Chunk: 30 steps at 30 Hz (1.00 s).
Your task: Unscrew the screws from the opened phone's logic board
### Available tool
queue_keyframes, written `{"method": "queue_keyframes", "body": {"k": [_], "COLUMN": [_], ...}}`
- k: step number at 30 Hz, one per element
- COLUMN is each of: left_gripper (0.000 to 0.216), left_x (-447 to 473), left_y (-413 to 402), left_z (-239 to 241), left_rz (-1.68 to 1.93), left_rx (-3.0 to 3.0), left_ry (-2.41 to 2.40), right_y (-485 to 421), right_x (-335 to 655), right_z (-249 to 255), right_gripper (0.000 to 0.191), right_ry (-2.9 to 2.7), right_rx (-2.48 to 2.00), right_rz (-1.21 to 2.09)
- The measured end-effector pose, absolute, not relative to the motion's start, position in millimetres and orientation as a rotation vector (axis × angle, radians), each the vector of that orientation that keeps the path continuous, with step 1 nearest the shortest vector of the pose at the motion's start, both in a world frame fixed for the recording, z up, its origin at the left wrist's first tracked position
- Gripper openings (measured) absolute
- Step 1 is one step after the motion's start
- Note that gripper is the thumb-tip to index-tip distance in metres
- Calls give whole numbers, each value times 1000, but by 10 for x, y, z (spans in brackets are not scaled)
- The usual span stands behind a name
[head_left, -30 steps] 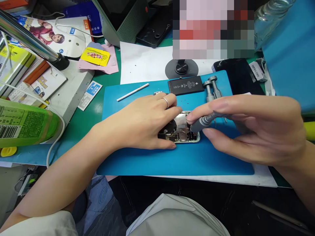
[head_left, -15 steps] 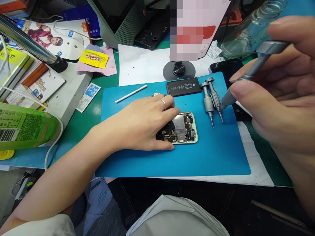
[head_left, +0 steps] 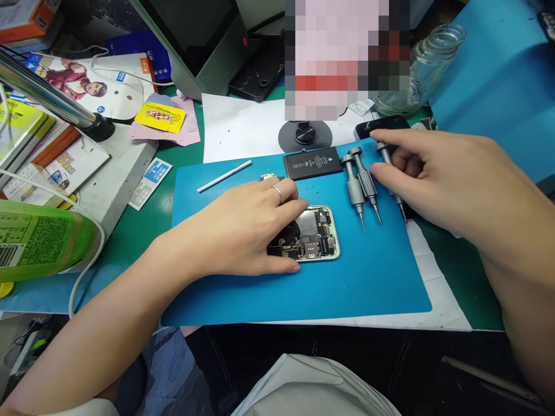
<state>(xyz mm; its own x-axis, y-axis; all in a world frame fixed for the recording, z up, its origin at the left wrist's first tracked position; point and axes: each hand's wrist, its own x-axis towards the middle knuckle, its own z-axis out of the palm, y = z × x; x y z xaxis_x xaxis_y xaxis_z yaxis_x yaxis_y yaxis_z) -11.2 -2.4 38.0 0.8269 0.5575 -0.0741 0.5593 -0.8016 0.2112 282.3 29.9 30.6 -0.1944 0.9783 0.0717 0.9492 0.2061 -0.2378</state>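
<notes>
My left hand [head_left: 243, 228], with a ring on one finger, grips an opened smartphone [head_left: 323, 234] on the blue mat. Its thumb rests at the near edge and its fingers at the far edge; the phone's left part is hidden under the palm. Bare circuit boards show inside the pale green frame. My right hand [head_left: 429, 167] is over the mat's right edge, thumb and forefinger spread apart. A grey screwdriver [head_left: 398, 199] lies beneath them, partly covered by the thumb. Two similar screwdrivers, one knurled screwdriver [head_left: 354, 188] and another [head_left: 367, 179], lie just left of it.
Behind the phone lie a black battery [head_left: 314, 163], a white stick [head_left: 224, 176] and a small metal part [head_left: 267, 176]. Tiny dark bits are near the battery. A round stand [head_left: 321, 138], a glass jar [head_left: 437, 63] and a dark phone [head_left: 362, 130] stand or lie farther back. A green bottle [head_left: 43, 240] is left.
My right hand has moved down and away from my face, laying the screwdriver beside the other two, and its fingers have spread. My left hand stays on the phone; the view has shifted slightly.
</notes>
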Motion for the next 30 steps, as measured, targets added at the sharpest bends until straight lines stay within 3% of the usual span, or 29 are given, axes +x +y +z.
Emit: {"method": "queue_keyframes", "body": {"k": [15,22,30], "left_gripper": [65,68,70], "left_x": [-116,-116,-117], "left_y": [-28,-31,-33], "left_z": [357,345,341], "left_rz": [53,82,83], "left_rx": [2767,2762,2762], "left_ry": [857,844,846], "right_y": [317,324,290], "right_x": [2910,2882,2865], "right_z": [206,197,174], "right_gripper": [57,65,56], "right_ry": [-2344,-2316,-2318], "right_rx": [-1676,-1708,-1621], "right_rz": [206,269,243]}}
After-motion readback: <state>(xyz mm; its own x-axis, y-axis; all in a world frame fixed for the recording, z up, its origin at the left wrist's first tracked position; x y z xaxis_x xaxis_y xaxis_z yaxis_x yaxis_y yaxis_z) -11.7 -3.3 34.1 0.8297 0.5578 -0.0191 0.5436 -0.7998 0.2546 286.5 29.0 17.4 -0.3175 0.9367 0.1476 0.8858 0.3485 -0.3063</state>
